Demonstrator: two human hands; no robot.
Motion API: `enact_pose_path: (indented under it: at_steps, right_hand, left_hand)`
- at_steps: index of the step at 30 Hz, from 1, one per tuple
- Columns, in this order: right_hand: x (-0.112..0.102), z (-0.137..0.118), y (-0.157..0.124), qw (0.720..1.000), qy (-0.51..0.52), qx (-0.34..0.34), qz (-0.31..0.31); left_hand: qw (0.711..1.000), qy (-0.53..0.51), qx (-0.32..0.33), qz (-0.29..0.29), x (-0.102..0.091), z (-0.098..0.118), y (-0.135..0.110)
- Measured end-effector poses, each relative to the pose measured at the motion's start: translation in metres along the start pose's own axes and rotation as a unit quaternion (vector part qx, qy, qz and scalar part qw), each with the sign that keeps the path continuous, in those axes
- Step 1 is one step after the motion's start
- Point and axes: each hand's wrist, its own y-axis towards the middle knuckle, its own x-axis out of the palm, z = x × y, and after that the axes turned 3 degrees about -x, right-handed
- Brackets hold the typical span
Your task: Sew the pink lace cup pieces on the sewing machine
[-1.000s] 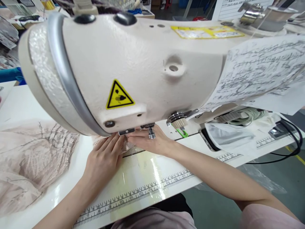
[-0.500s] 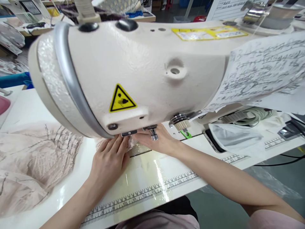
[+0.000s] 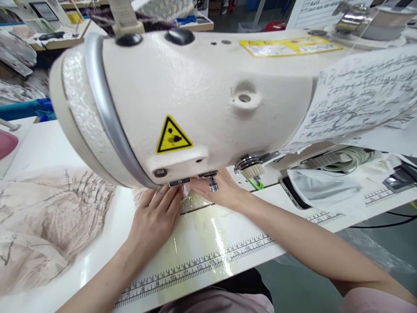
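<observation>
"Where's the sheer pale-pink fabric printed with dark branches [image 3: 58,226]?"

"Bunched on the glossy white tabletop [image 3: 39,148], left of the cream metal sewing machine [image 3: 208,87]."

"Each grip?"

"The bare left hand [image 3: 156,217] lies with fingers together; the bare right hand [image 3: 227,193] reaches under the machine. Fingertips are hidden, so I can't tell either grip's opening or hold."

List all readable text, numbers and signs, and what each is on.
"10", "12", "13", "15", "16", "17": ruler scale on the tabletop; other figures unclear.
Hand pictogram, wordless: yellow warning triangle on the sewing machine.
Yellow-edged label on its top: blurred.
Marked paper at its right: illegible.
Background sheet: illegible.
</observation>
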Motion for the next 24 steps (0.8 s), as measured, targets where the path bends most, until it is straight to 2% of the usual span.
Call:
enact_pose_path:
  at_steps: [3, 6, 9, 13, 15, 19, 24]
  right_hand:
    - [0.001, -0.001, -0.002, 1.0, -0.015, 0.005, -0.002]
    - [0.003, 0.0, -0.006, 0.997, -0.059, -0.048, 0.001]
    - [0.007, 0.002, -0.009, 0.99, -0.107, -0.089, 0.029]
    - [0.011, 0.002, -0.009, 0.962, -0.181, -0.188, 0.077]
    - [0.012, 0.001, -0.009, 0.952, -0.2, -0.213, 0.092]
    - [0.013, -0.003, -0.01, 0.946, -0.211, -0.223, 0.107]
    - [0.013, -0.005, -0.01, 0.95, -0.209, -0.216, 0.079]
  left_hand:
    - [0.999, -0.023, 0.039, 0.007, -0.001, -0.001, -0.001]
    - [0.999, -0.033, 0.023, 0.009, -0.003, -0.003, -0.001]
    - [0.999, -0.038, 0.004, 0.005, -0.005, -0.005, -0.002]
    - [0.999, -0.042, -0.003, 0.007, -0.006, -0.008, -0.002]
    - [0.999, -0.04, -0.008, 0.01, -0.006, -0.009, -0.002]
    - [0.999, -0.025, -0.019, 0.017, -0.006, -0.01, -0.001]
    - [0.999, -0.018, -0.03, 0.011, -0.007, -0.01, -0.001]
